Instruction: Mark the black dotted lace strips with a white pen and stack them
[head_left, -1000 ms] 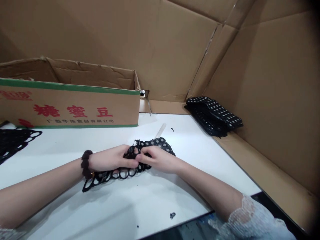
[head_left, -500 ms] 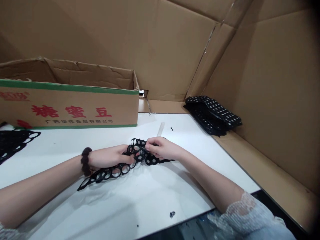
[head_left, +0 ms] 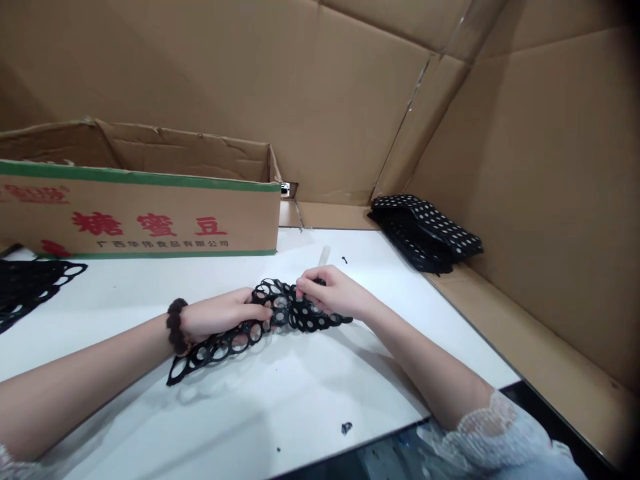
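Observation:
A strip of black fabric with round holes [head_left: 237,339] lies across my left hand [head_left: 220,315], whose thumb presses on it near the middle of the white table. To the right the strip bunches into a narrower part with pale dots [head_left: 307,319]. My right hand [head_left: 330,291] is over that dotted part with its fingers pinched together; what lies between the fingertips is too small to make out. Just behind my right hand a pale translucent stick [head_left: 325,255] lies on the table.
An open cardboard box [head_left: 185,217] with green edges stands at the back left. More black holed fabric [head_left: 35,283] lies at the far left. Folded black dotted fabric [head_left: 430,227] rests at the back right against the cardboard wall [head_left: 550,200]. Small black scraps [head_left: 347,428] lie in front.
My right hand has lifted slightly off the fabric. The strip has shifted a little to the right with my left hand, and its dotted part shows more fully.

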Tool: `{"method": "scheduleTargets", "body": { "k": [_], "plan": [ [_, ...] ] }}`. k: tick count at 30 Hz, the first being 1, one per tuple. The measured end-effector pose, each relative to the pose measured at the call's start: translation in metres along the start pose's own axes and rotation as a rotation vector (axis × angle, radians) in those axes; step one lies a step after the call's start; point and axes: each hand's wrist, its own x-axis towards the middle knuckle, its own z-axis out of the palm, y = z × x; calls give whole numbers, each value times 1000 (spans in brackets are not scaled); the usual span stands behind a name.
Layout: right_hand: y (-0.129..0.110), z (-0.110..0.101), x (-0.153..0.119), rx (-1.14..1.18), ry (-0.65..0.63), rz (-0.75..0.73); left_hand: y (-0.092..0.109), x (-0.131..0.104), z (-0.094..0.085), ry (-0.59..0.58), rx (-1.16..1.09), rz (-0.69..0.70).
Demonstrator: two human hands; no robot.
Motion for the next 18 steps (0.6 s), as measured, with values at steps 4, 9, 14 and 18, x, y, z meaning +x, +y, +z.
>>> {"method": "scheduleTargets", "body": {
  "k": [4,9,14,18],
  "plan": [
    [-4,19,-8,-204,-46,-97,-1,0,1,21,-11,38],
    [0,29,-7,-292,-79,-148,-4,0,2,-20,149,133],
    [8,23,0,-30,-331,-54,-4,0,2,-17,206,121],
    [19,4,10,143,-336,53,-3,0,-1,-45,187,66]
  ]
}}
